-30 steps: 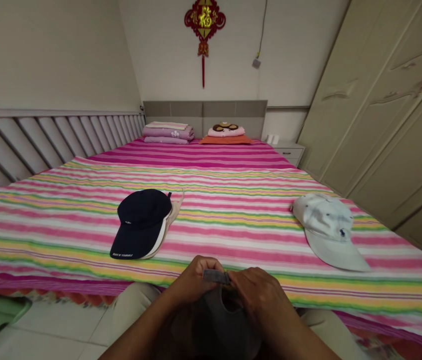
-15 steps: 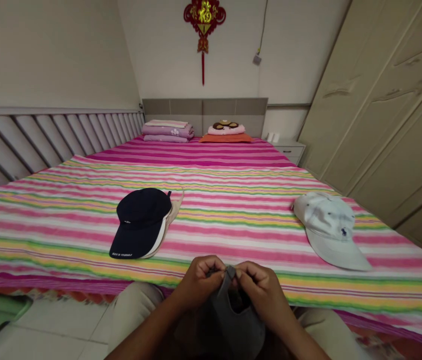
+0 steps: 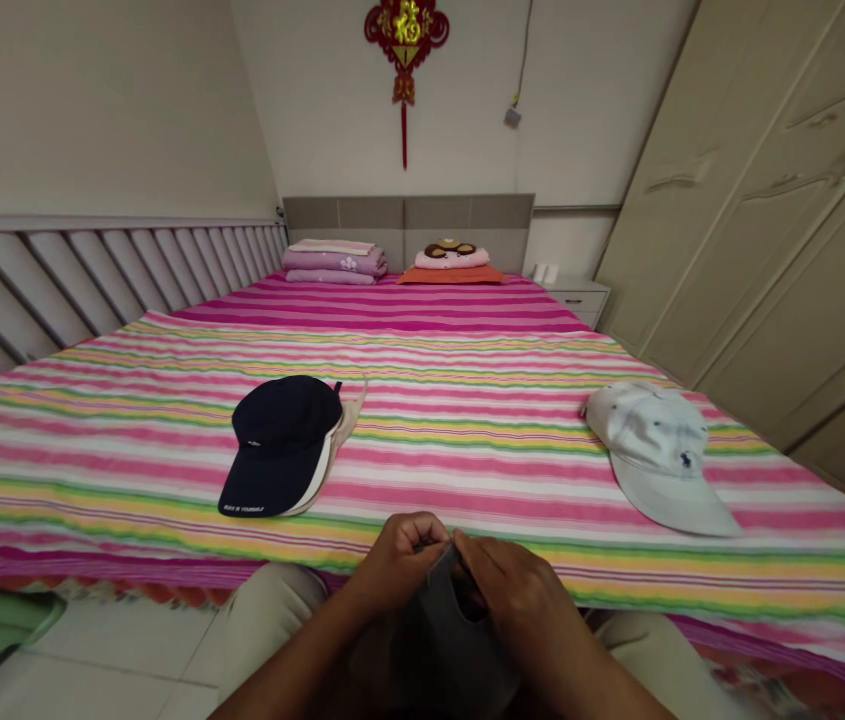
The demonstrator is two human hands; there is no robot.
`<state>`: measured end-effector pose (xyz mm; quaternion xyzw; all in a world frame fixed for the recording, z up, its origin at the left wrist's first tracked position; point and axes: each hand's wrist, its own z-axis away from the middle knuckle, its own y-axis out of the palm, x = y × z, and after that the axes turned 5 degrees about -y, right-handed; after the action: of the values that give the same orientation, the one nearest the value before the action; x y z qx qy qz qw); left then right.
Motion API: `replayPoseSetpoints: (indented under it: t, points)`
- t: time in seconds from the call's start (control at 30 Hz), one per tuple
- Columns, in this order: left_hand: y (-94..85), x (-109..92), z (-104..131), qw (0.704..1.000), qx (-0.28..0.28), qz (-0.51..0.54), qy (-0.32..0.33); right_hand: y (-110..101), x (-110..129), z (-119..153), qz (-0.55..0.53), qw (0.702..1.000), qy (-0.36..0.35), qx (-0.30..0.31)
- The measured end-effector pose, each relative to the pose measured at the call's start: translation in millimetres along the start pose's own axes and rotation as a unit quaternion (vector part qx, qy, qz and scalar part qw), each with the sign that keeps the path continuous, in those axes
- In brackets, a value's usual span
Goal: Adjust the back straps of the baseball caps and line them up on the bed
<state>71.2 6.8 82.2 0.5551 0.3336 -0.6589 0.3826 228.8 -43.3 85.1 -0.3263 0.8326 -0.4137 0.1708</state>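
A dark grey cap [image 3: 444,640] is held low in front of me, its back strap and opening turned upward. My left hand [image 3: 405,562] pinches the strap from the left. On the other side, my right hand [image 3: 516,585] is closed on the strap end, its fingers bent over the cap's opening. The strap's fastening is mostly hidden by my fingers. A navy cap [image 3: 285,440] lies on the bed to the left, stacked over lighter caps whose cream edge [image 3: 343,430] shows. Over to the right rests a white cap [image 3: 651,455] with a small dark emblem.
The striped bed sheet [image 3: 452,430] spreads before me. Folded purple bedding [image 3: 336,262] and a pink pillow [image 3: 452,258] sit by the headboard. A metal rail [image 3: 114,270] runs along the left, a wardrobe [image 3: 774,220] stands right, and a green stool [image 3: 2,635] is at lower left.
My right hand has rolled over, its back now turned up and covering more of the grey cap's opening. My left hand stays almost in place. The caps on the bed have not moved.
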Motion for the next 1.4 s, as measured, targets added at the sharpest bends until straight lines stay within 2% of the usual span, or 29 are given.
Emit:
replayPoseSetpoints:
  t: [0.1,0.17,0.2,0.23,0.27,0.33,0.37,0.4,0.43,0.47,0.53,0.57,0.6,0.63,0.67,0.73,0.77,0.8,0.83,0.93,1.0,1.03,1.17,1.27,1.37,1.4]
  points:
    - [1.4,0.4,-0.5,1.0,0.004,-0.019,-0.001,-0.1,0.5,-0.7,-0.025,0.999,0.026,-0.004]
    - [2.9,0.6,-0.5,1.0,0.004,-0.021,0.002,2.2,-0.3,-1.9,-0.098,0.991,0.086,-0.003]
    - [3.6,0.8,-0.4,1.0,0.005,-0.019,0.008,4.0,-0.7,-2.9,-0.16,0.978,0.137,-0.006]
    - [4.3,1.0,0.0,1.0,0.004,-0.016,0.016,6.2,-1.0,-4.1,-0.239,0.95,0.202,-0.013]
    - [4.7,1.3,0.3,1.0,0.003,-0.01,0.025,8.6,-1.0,-5.4,-0.33,0.903,0.275,-0.022]
    - [4.9,1.9,0.9,0.999,-0.001,0.0,0.039,12.7,-0.6,-7.7,-0.494,0.77,0.402,-0.041]
    - [4.5,2.4,1.0,0.999,-0.005,0.003,0.041,13.9,-0.4,-8.4,-0.546,0.712,0.439,-0.051]
    - [3.9,2.9,0.9,0.999,-0.007,0.004,0.038,14.3,-0.3,-8.7,-0.571,0.681,0.455,-0.062]
    - [3.0,3.6,0.6,0.999,-0.005,0.002,0.036,13.9,-0.5,-8.6,-0.569,0.684,0.45,-0.074]
    - [2.1,4.4,0.2,0.999,-0.002,-0.003,0.035,12.8,-1.0,-8.3,-0.548,0.715,0.426,-0.084]
    - [0.3,6.0,-0.4,0.999,0.008,-0.017,0.04,9.9,-2.9,-7.5,-0.48,0.801,0.347,-0.092]
    - [-0.2,6.6,-0.5,0.999,0.014,-0.024,0.043,8.8,-3.9,-7.4,-0.456,0.826,0.318,-0.091]
    - [-0.5,6.9,-0.4,0.998,0.02,-0.029,0.045,8.3,-4.6,-7.5,-0.454,0.828,0.316,-0.089]
    - [-0.5,6.8,-0.1,0.998,0.025,-0.029,0.046,8.5,-5.1,-8.0,-0.476,0.805,0.341,-0.096]
    - [-0.3,6.4,0.5,0.998,0.031,-0.025,0.043,9.3,-5.3,-8.8,-0.512,0.759,0.386,-0.109]
    - [0.2,4.8,1.8,0.999,0.039,-0.01,0.036,11.2,-4.8,-10.8,-0.584,0.644,0.473,-0.143]
    - [0.3,3.9,2.4,0.999,0.042,0.0,0.034,11.7,-4.5,-11.5,-0.606,0.606,0.491,-0.155]
    - [0.1,3.3,2.9,0.998,0.043,0.012,0.033,11.7,-4.2,-11.8,-0.62,0.593,0.49,-0.158]
    - [-0.4,3.1,3.0,0.998,0.045,0.026,0.031,11.3,-4.1,-11.6,-0.63,0.597,0.474,-0.146]
    - [-3.4,4.6,2.2,0.994,0.056,0.091,0.008,9.7,-5.8,-7.6,-0.67,0.622,0.402,-0.041]
    - [-5.9,6.3,1.1,0.99,0.051,0.132,-0.012,9.9,-8.4,-3.5,-0.683,0.613,0.397,-0.002]
    - [-7.0,6.6,0.6,0.986,0.044,0.158,-0.018,10.3,-9.8,-1.8,-0.684,0.603,0.41,-0.008]
    - [-9.5,4.0,-0.4,0.96,0.0,0.281,-0.002,9.9,-15.5,-1.2,-0.7,0.541,0.458,-0.092]
    - [-11.6,0.4,-1.2,0.95,-0.012,0.312,0.015,8.1,-20.6,-6.3,-0.711,0.493,0.482,-0.139]
    - [-16.2,-0.9,-3.2,0.935,-0.049,0.347,0.059,7.9,-26.7,-11.5,-0.7,0.426,0.513,-0.256]
    - [-18.0,-0.9,-4.1,0.929,-0.063,0.356,0.073,8.2,-28.2,-12.7,-0.686,0.417,0.517,-0.298]
